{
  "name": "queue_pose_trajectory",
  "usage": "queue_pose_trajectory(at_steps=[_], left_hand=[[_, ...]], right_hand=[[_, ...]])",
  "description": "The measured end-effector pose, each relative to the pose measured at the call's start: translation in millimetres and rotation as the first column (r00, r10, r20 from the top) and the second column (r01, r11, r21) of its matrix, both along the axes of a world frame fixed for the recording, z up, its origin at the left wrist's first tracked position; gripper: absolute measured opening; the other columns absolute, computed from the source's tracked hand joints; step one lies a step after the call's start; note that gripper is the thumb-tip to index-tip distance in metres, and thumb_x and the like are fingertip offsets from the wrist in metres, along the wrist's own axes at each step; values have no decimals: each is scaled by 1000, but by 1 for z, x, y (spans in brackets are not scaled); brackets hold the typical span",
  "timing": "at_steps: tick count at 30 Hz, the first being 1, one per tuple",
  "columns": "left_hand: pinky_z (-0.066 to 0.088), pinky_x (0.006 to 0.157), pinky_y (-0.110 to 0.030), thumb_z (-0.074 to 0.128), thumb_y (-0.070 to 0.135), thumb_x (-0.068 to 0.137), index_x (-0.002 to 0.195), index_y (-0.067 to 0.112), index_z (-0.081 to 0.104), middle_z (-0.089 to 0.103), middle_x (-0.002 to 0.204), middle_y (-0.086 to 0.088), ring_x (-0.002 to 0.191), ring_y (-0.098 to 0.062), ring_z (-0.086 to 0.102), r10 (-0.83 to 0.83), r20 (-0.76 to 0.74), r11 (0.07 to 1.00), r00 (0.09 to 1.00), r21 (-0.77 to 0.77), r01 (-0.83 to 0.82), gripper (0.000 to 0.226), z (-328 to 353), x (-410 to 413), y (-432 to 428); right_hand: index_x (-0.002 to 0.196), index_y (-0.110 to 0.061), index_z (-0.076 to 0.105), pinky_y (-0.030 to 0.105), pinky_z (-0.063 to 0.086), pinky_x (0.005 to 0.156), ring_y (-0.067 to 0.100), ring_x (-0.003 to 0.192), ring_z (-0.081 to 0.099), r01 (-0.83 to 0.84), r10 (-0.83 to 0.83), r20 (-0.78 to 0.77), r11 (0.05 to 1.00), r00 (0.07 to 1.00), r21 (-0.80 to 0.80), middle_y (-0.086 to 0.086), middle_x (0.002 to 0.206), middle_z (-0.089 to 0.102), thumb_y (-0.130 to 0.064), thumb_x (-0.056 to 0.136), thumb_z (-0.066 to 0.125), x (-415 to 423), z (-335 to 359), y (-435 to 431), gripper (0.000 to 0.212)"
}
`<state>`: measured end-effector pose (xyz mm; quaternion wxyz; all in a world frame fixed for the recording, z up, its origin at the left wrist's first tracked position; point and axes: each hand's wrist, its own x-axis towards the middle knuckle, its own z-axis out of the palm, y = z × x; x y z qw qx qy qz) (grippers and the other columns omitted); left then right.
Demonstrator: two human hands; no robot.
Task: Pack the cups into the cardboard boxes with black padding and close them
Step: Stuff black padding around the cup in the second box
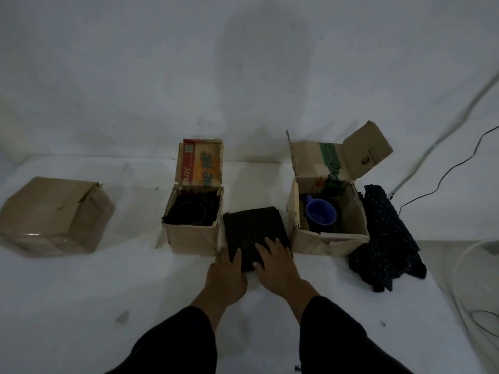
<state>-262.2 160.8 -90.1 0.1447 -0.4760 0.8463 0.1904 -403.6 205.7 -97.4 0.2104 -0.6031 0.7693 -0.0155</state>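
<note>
Nearest: two dark sleeves, forearms reaching forward over the white-covered table.

Left hand and right hand both rest on the near edge of a folded black padding square. Right fingers are spread and fairly straight, flat on top. Left fingers are also straight, laid over the near-left corner. Neither hand plainly clasps the pad; whether a thumb hooks under the edge cannot be told.

Closed box, far left, flaps down, well apart from the rest.

Right box, flaps up, holds a blue cup upright, mouth open to the camera, no padding visible over it.

Middle box, rear flap standing, already lined in black, with a dark cup sunk in the lining.

Loose padding heap lies touching the right box's outer side. The folded square sits between the two open boxes, touching or just beside each.

Judgement: step in hand is taking up the folded square for an open box, probably as a top layer for the middle one. To do it well, slide fingertips under the near edge, lift it still folded and level, lay it square over the cup rim, press the corners down inside the walls, then check the flaps can fold flat.
</note>
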Motion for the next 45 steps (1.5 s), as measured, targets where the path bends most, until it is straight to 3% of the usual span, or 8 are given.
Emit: queue_pose_trajectory(at_steps=[8, 15, 20, 23, 29, 34, 39, 45], left_hand=[[32, 108, -36, 42, 36, 95, 144, 21, 32, 36, 148, -5, 135, -25, 33, 394, -268, 919, 879, 81, -387, 52, 2, -15, 10], [45, 98, -38, 60, 21, 87, 136, 18, 37, 51, 133, -10, 116, -29, 53, 819, -418, 568, 394, 490, -661, 54, 11, -22, 8], [48, 91, -36, 61, 2, 82, 134, 3, 40, 53, 125, -16, 106, -32, 54, 971, -232, 224, 58, 800, -557, 56, 11, -3, 8], [49, 84, -36, 55, -11, 82, 96, 7, 60, 54, 88, -10, 81, -30, 53, 988, -127, 154, 88, 867, -474, 24, 21, 12, 9], [51, 91, -47, 47, -18, 76, 97, 3, 66, 61, 98, -13, 97, -36, 58, 967, -123, 199, 223, 910, -363, 35, 38, 40, 8], [53, 72, -37, 40, -21, 74, 105, 2, 59, 60, 103, -14, 88, -34, 56, 928, -194, 288, 318, 915, -284, 43, 54, 51, 2], [50, 69, -33, 44, -13, 77, 120, 3, 53, 57, 112, -13, 99, -32, 54, 864, -283, 406, 417, 881, -244, 46, 83, 54, 0], [51, 70, -37, 46, -14, 77, 117, 16, 53, 56, 115, -11, 100, -31, 54, 862, -398, 456, 316, 880, -136, 50, 118, 70, -21]], right_hand=[[149, -27, 22, 55, -5, 115, 23, 148, 5, -5, 5, -51, 1000, 999, 13, 0, 159, 14, -51, 86, 9, 7, -6, 5, 68], [129, -26, 55, 41, 27, 107, 21, 136, 33, 203, -188, 125, 972, 974, -120, 1, 145, 41, -42, 91, 26, 15, -6, 16, 51], [113, -10, 62, 33, 38, 99, 28, 124, 39, 432, -365, 272, 866, 890, -252, 13, 132, 43, -11, 91, 54, 22, -5, 27, 24], [117, -9, 56, 32, 38, 98, 30, 121, 38, 614, -502, 394, 751, 770, -244, 15, 133, 36, -7, 87, 60, 34, 1, 34, 30], [125, -13, 41, 39, 50, 85, 27, 95, 51, 898, -687, 659, 438, 307, 38, 18, 129, 41, -20, 86, 65, 53, 18, 37, 47], [126, -17, 39, 41, 50, 86, 26, 91, 53, 911, -608, 793, 347, 37, 223, 11, 105, 51, -17, 86, 61, 54, 38, 41, 46], [116, -20, 48, 47, 50, 94, 29, 100, 57, 915, -496, 857, 395, 139, 80, 12, 108, 59, -10, 85, 56, 63, 58, 47, 34], [121, -12, 47, 30, 46, 82, 20, 94, 53, 872, -360, 850, 444, 384, -205, 5, 101, 55, -4, 86, 56, 72, 90, 33, 37]])
